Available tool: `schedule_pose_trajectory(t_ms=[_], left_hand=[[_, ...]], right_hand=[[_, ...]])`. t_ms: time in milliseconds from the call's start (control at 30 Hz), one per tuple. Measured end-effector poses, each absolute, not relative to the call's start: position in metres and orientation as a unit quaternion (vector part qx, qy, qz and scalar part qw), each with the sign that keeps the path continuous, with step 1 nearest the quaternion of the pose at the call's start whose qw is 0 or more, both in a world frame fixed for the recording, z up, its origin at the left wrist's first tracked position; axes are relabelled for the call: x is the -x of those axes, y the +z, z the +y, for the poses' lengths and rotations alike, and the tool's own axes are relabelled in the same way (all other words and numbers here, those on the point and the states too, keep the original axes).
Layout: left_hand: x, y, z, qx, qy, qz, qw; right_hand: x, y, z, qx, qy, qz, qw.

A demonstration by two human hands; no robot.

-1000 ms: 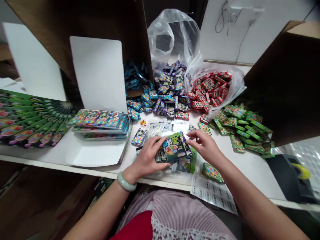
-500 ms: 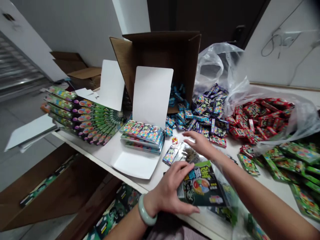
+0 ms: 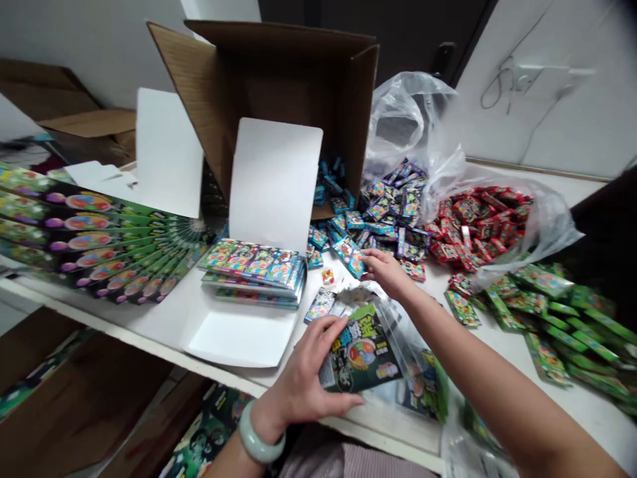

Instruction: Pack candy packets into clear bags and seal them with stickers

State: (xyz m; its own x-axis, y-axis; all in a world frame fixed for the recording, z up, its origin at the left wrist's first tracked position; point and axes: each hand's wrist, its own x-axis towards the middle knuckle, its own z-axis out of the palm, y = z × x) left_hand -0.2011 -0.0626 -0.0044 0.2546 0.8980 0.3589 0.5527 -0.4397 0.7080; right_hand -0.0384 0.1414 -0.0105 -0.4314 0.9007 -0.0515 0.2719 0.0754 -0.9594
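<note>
My left hand (image 3: 311,375), with a pale green bangle on its wrist, grips a dark green printed pouch (image 3: 361,355) at its left side. The pouch's silvery mouth gapes toward the far side. Beyond it, my right hand (image 3: 383,271) pinches a small blue printed box (image 3: 350,255) between thumb and fingers, just in front of the pile of blue boxes (image 3: 323,237). On the table near the pouch lie a purple and white small box (image 3: 320,304) and a tiny red and yellow piece (image 3: 328,276).
An open carton (image 3: 293,86) lies on its side at the back. White-lidded display box (image 3: 239,332) holds stacked printed packs. Fanned green cards (image 3: 124,245) stand at left. Purple boxes (image 3: 393,199), red boxes in a clear bag (image 3: 482,222) and green boxes (image 3: 562,318) heap toward the right.
My right hand has taken hold of a small blue box from the pile's front. My left hand still holds the pouch. The view has shifted right, so things appear further left.
</note>
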Motion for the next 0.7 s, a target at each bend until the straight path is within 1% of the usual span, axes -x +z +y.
schedule_pose_trajectory(t_ms=[133, 233, 367, 433, 567, 633, 700], left_hand=[[0.198, -0.005, -0.058, -0.768, 0.362, 0.488, 0.203], [0.198, -0.006, -0.058, -0.765, 0.352, 0.504, 0.195], [0.198, -0.009, -0.06, -0.758, 0.335, 0.528, 0.183], [0.197, -0.01, -0.059, -0.762, 0.319, 0.535, 0.179], [0.192, -0.008, -0.055, -0.771, 0.3, 0.536, 0.166], [0.191, -0.007, -0.053, -0.774, 0.297, 0.535, 0.164], [0.188, -0.008, -0.051, -0.774, 0.291, 0.537, 0.166]], right_hand=[[-0.031, 0.005, 0.11, 0.437, 0.607, -0.565, 0.349], [-0.07, 0.008, 0.094, 0.441, 0.655, -0.495, 0.363], [-0.101, -0.002, 0.083, 0.481, 0.59, -0.548, 0.347], [-0.11, -0.009, 0.077, 0.478, 0.549, -0.596, 0.34], [-0.124, -0.015, 0.067, 0.47, 0.511, -0.636, 0.337], [-0.131, -0.009, 0.067, 0.46, 0.48, -0.688, 0.291], [-0.136, 0.001, 0.074, 0.43, 0.476, -0.746, 0.178]])
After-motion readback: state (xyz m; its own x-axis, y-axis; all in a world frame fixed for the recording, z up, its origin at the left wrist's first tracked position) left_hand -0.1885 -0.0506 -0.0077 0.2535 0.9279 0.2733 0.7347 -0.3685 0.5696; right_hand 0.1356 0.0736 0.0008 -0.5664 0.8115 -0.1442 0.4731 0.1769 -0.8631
